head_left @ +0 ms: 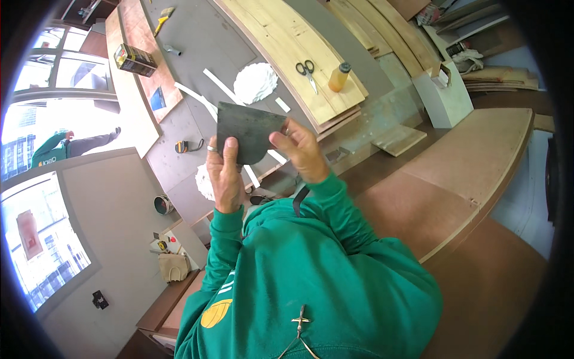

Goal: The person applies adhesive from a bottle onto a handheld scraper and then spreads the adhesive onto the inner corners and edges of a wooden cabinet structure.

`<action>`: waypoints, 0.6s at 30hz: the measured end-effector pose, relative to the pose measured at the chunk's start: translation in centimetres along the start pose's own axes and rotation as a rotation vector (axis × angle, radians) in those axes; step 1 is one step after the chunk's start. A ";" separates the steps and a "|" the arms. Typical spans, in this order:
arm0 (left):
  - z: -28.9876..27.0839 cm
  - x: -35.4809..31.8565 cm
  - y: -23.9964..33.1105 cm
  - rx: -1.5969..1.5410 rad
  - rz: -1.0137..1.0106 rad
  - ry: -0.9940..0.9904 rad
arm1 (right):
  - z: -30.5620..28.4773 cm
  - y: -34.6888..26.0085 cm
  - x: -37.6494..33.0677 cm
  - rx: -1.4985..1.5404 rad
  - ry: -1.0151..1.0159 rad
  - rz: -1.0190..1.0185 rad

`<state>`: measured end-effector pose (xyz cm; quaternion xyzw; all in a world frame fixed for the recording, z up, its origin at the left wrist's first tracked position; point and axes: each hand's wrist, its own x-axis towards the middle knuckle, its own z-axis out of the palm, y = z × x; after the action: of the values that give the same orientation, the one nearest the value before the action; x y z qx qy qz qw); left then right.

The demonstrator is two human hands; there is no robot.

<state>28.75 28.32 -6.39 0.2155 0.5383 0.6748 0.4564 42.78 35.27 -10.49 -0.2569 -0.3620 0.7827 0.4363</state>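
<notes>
Both my hands hold a dark grey sheet (245, 128) up over the near edge of the workbench. It looks like sandpaper, with a curled, rounded lower edge. My left hand (226, 173) pinches its lower left part, thumb on the face and the other fingers behind. At the right edge, my right hand (301, 146) grips it between thumb and fingers. Beyond the sheet lie a white crumpled bundle (255, 82) and several white strips (221, 85). Another white bundle (204, 181) is partly hidden by my left hand.
Wooden boards (281, 42) on the grey bench (203, 45) carry black-handled scissors (307, 75) and an orange bottle (339, 78). To the left are a tape measure (189, 146), a metal can (136, 60) and a yellow-handled brush (162, 21). A large brown panel (442, 179) stands at right.
</notes>
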 end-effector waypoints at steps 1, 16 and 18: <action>1.3 -0.3 -0.2 0.009 -0.001 0.008 | -0.1 0.0 0.6 -0.018 0.075 -0.018; 10.3 -0.9 -4.8 0.445 0.286 -0.107 | -4.5 -4.5 2.9 -0.127 0.724 -0.141; 11.0 -1.0 -5.1 0.467 0.271 -0.099 | -4.8 -5.4 2.7 -0.051 0.721 -0.131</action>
<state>39.78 33.31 -7.30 0.4177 0.6228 0.5759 0.3255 47.61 41.19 -9.41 -0.5033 -0.2202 0.6030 0.5784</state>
